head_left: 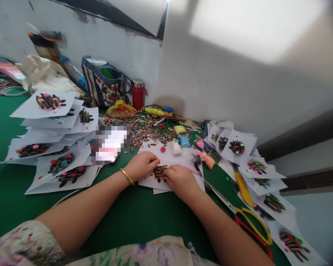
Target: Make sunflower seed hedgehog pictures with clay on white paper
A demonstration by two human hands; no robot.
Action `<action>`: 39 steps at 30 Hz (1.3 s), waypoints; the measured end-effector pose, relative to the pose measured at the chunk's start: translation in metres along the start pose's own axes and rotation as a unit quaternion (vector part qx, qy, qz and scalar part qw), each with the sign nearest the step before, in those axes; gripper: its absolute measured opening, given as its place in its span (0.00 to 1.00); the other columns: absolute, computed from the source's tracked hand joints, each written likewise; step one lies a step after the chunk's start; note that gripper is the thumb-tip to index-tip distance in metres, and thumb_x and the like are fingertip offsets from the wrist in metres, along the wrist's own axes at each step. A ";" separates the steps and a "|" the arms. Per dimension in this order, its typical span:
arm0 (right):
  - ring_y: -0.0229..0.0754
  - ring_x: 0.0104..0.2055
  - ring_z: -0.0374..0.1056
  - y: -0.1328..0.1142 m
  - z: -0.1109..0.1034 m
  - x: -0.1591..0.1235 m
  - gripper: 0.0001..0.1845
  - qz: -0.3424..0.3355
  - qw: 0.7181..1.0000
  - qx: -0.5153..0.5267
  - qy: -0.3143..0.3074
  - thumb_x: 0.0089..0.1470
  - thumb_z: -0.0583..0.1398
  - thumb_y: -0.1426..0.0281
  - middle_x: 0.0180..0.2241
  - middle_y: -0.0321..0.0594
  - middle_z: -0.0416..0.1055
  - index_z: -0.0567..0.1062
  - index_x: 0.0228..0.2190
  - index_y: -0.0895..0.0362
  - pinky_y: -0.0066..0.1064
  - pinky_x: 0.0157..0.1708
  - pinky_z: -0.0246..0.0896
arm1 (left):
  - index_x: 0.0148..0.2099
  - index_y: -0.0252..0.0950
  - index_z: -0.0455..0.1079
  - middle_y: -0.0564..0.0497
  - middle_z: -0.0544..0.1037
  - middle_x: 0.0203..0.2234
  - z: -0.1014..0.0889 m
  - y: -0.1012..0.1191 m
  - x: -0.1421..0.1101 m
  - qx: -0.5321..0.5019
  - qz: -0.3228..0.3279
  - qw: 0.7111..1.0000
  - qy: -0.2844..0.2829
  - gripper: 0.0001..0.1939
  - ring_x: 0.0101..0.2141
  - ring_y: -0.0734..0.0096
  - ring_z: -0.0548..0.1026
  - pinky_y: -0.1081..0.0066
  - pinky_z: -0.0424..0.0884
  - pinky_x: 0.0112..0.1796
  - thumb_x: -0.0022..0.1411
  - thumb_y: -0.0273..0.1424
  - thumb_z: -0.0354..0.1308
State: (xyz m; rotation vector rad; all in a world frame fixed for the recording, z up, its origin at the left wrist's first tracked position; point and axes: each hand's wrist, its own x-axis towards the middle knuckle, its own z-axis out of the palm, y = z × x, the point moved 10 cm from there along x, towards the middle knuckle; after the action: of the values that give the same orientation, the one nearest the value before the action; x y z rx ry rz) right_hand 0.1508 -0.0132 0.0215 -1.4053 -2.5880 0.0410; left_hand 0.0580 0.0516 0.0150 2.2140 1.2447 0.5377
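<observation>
A small figure of dark striped sunflower seeds point(160, 171) lies on white paper point(152, 147) in front of me. My left hand point(141, 166), with a gold bangle on its wrist, is pinched closed just above the figure's left side. What its fingertips hold is too small to make out. From the right, my right hand point(183, 181) has its fingers curled closed at the figure's right edge, and they hide part of it. Whether something sits between those fingers cannot be seen. A red clay lump point(163, 149) and a white clay lump point(177, 148) lie behind the hands.
Loose sunflower seeds point(144, 133) spread behind the paper. Scissors point(235, 210) and a yellow-handled cutter point(244, 188) lie right. Sheets with seed figures overlap at left point(69, 159) and right point(274, 203). A phone point(111, 144), red flask point(138, 95) and bag point(105, 81) stand beyond.
</observation>
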 end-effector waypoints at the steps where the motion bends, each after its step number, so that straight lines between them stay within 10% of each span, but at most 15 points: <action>1: 0.42 0.36 0.67 -0.001 0.000 0.000 0.07 -0.004 1.000 0.007 0.001 0.60 0.58 0.71 0.33 0.42 0.74 0.77 0.33 0.57 0.32 0.37 0.56 | 0.28 0.37 0.74 0.49 0.77 0.26 0.000 0.000 0.000 0.000 0.001 1.000 0.001 0.18 0.30 0.67 0.71 0.70 0.61 0.30 0.64 0.39 0.49; 19: 0.43 0.35 0.67 -0.007 -0.001 0.003 0.06 -0.003 1.000 0.005 -0.018 0.59 0.59 0.72 0.33 0.43 0.74 0.77 0.33 0.58 0.32 0.36 0.56 | 0.31 0.37 0.76 0.49 0.79 0.30 0.001 -0.001 -0.001 0.009 0.004 1.000 -0.001 0.17 0.32 0.67 0.73 0.70 0.62 0.33 0.65 0.37 0.50; 39: 0.46 0.42 0.71 0.047 0.000 -0.003 0.14 0.105 0.985 0.107 0.091 0.59 0.50 0.76 0.41 0.46 0.75 0.72 0.43 0.58 0.35 0.42 0.63 | 0.41 0.38 0.77 0.50 0.81 0.38 -0.003 0.003 -0.004 -0.010 0.020 0.999 0.042 0.13 0.40 0.65 0.76 0.69 0.68 0.41 0.64 0.34 0.51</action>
State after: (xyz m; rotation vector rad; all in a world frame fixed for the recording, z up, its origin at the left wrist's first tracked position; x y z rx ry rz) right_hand 0.1913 0.0104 0.0160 -1.5162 -2.2088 0.2047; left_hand 0.0566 0.0478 0.0193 2.2247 1.2326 0.6620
